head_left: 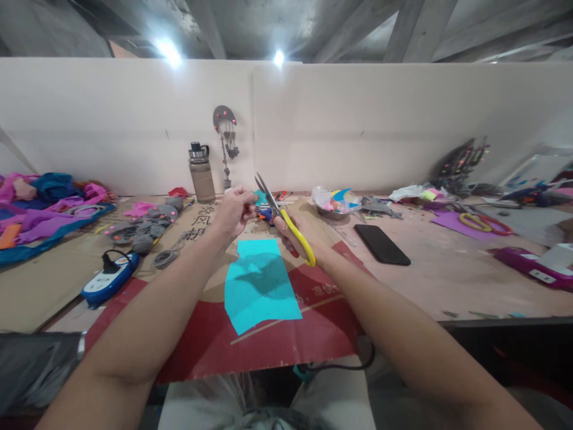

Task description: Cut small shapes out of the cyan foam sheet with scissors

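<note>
My left hand (236, 213) pinches a small turquoise piece (260, 197), which looks like felt or paper, at its edge. In my right hand (293, 230) is a pair of scissors (293, 227) with yellow and red handles. Their blades point up and to the left, with the tips slightly apart beside the small piece. Below both hands a larger turquoise sheet (264, 292) lies flat, with a curved notch on its upper left side and hand shadows across it. Under it is a red and brown cardboard sheet (197, 352).
A water bottle (202, 176) stands by the white partition (358, 119). A blue power strip (110, 279) lies at left, near coloured cloth scraps (49, 209). To the right are a black phone (382, 244), a bowl of scraps (335, 203) and another pair of scissors (475, 222).
</note>
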A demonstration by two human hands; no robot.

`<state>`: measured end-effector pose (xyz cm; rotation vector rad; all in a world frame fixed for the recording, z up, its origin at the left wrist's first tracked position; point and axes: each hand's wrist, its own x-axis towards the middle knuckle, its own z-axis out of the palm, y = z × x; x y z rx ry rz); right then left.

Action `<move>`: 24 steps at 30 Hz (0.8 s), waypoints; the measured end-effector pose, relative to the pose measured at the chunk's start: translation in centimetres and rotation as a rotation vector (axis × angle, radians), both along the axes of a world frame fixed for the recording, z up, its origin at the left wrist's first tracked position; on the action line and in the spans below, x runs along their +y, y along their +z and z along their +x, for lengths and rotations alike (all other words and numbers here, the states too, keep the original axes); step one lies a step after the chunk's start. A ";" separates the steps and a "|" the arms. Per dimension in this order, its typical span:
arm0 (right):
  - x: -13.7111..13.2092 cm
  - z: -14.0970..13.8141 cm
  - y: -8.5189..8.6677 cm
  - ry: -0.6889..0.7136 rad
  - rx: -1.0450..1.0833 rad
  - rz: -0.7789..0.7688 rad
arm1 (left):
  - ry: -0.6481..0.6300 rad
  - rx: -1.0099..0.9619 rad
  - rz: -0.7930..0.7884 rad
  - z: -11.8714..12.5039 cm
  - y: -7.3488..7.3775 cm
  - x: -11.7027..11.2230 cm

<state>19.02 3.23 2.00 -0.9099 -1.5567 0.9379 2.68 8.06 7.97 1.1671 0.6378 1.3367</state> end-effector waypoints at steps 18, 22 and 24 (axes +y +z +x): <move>1.3 -0.5 -0.2 0.038 0.105 -0.065 | 0.007 0.005 0.015 0.2 -0.7 0.4; 1.8 -0.6 -0.5 0.031 0.092 -0.064 | -0.006 0.018 0.034 0.3 -0.7 0.2; 1.9 -0.6 -0.6 0.025 0.096 -0.077 | -0.010 0.029 0.036 0.3 -0.7 0.1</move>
